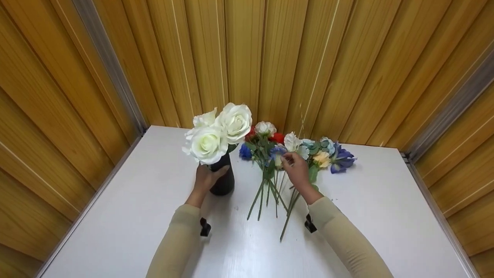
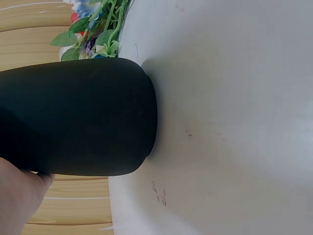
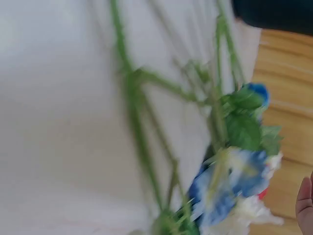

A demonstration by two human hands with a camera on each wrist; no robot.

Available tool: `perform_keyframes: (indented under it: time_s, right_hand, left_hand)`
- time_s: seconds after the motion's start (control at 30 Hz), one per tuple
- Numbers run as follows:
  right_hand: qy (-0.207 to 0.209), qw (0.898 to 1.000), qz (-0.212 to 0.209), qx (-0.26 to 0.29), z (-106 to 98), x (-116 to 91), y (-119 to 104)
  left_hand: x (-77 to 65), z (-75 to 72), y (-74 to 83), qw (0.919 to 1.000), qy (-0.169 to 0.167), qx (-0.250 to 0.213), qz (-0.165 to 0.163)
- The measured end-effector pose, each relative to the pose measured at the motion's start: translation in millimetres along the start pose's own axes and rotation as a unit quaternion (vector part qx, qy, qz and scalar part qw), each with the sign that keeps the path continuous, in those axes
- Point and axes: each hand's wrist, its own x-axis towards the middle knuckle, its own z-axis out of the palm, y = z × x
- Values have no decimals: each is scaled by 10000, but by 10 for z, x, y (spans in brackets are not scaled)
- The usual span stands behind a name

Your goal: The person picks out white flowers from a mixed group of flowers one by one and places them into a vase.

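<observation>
My left hand [image 1: 205,178] grips the tall black vase [image 1: 224,179] on the table from its left side, thumb across the front. Large white roses [image 1: 210,144] fill its mouth. The left wrist view shows the vase's dark lower body [image 2: 93,117] and part of the hand [image 2: 22,196]. My right hand [image 1: 297,170] hovers over loose flowers, its thumb and fingertips overlapping a blue-and-white flower [image 1: 277,152] in the head view. Only a bit of that hand [image 3: 305,205] shows at the right wrist view's edge, apart from the blue-and-white petals [image 3: 230,181]. No stem shows in its fingers.
Red, white and blue flowers lie right of the vase, their green stems [image 1: 266,197] pointing toward me. Farther right are a peach flower [image 1: 321,159] and a purple flower [image 1: 341,158]. Wood-patterned walls [image 1: 247,58] enclose the white table [image 1: 127,216] behind and at both sides.
</observation>
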Motion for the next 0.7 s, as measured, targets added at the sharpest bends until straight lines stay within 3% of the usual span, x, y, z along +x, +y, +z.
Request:
perform_keyframes:
  time_s: [0.17, 0.37, 0.5, 0.7]
  right_hand:
    - [-320, 9914, 1237, 273, -72, 6, 218]
    - [-783, 9645, 2412, 740, -94, 69, 344]
    - [-950, 9514, 2810, 831, -73, 104, 361]
    - [-812, 9490, 2958, 724, -6, 123, 415]
  left_hand:
    - [-6, -14, 10, 10000, -8, 59, -4]
    - [-3, -20, 6, 10000, -47, -18, -19]
    - [2, -24, 16, 9999, -83, -84, -90]
    - [-3, -12, 20, 9997, -135, -96, -179]
